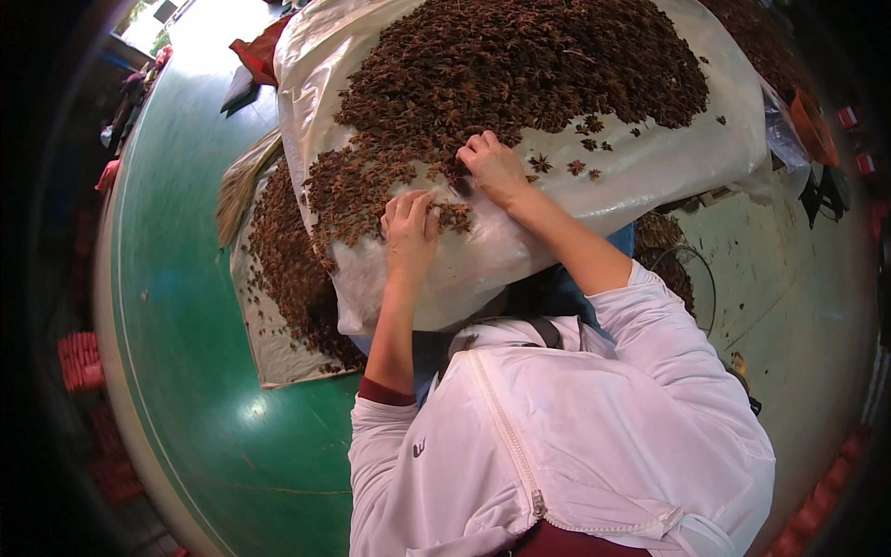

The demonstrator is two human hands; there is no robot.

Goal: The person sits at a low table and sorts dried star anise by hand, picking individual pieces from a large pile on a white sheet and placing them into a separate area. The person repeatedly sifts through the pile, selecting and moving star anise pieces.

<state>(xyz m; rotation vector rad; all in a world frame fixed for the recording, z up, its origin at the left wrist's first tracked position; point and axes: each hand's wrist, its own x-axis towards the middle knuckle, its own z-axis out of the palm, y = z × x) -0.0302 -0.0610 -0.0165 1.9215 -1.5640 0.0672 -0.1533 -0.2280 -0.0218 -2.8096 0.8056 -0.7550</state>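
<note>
A large heap of dried star anise [515,63] lies on a pale plastic sheet [487,278] over a raised surface before me. My left hand [409,221] rests with bent fingers at the near edge of a thinner spread of star anise [362,174]; several pieces lie beside its thumb. Further right and a little farther away, my right hand [493,166] has curled fingers at the lower edge of the heap, with a dark piece near the fingertips. Whether either hand grips a piece is hidden by the fingers. Loose stars [540,163] lie right of my right hand.
Left of the raised sheet, more star anise [285,257] lies on a cloth [268,348] on the green floor [188,292], by a straw broom [240,188]. At the far right are an orange basin [813,129] and another heap [755,42]. A thin cable loop [711,278] stands out at right.
</note>
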